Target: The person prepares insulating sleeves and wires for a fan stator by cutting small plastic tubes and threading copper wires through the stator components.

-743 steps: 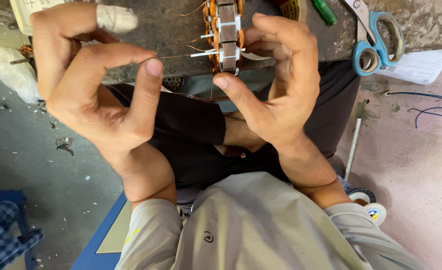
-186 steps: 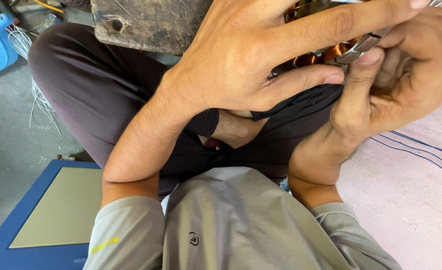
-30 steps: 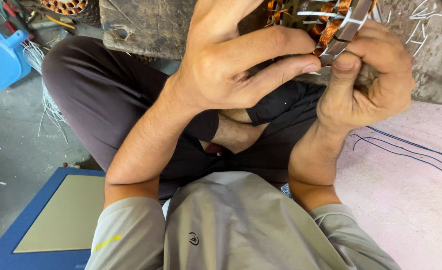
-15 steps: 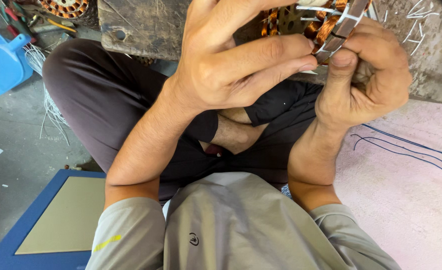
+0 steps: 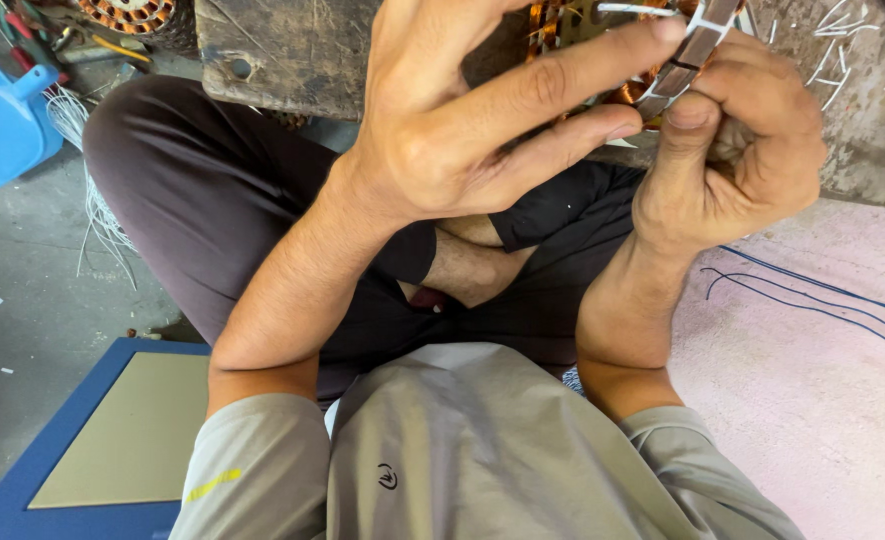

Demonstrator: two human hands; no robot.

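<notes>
Head view, single entry.

Motor stator [image 5: 613,60]: copper-wound, with grey metal segments and white insulating strips, lying at the far right of the scene, at the near edge of the counter [image 5: 283,50]. Mostly hidden behind both hands, so its long axis cannot be told. One grey segment with a white strip is sticking out and slanting up toward the far right.

Left hand [image 5: 473,130]: reaching across in front of the stator, fingers spread wide and long, index fingertip touching the white strip at the stator's top; not closing on anything that can be seen.

Right hand [image 5: 733,160]: curling narrow just right of the left hand, thumb pressing up against the grey segment, other fingers folding behind it, gripping the stator's rim.

Surroundings:
- Blue plastic scoop [image 5: 3,120], lying far left on the floor.
- Second copper-wound coil [image 5: 128,12], resting at the far left edge beside small tools.
- Loose white wires [image 5: 88,190], trailing left of the person's knee.
- Blue-framed board [image 5: 113,440], lying near left on the floor.
- Blue wires [image 5: 813,300], running across the pink mat [image 5: 813,400] at right.
- White wire offcuts [image 5: 838,40], scattered on the counter at far right.
</notes>
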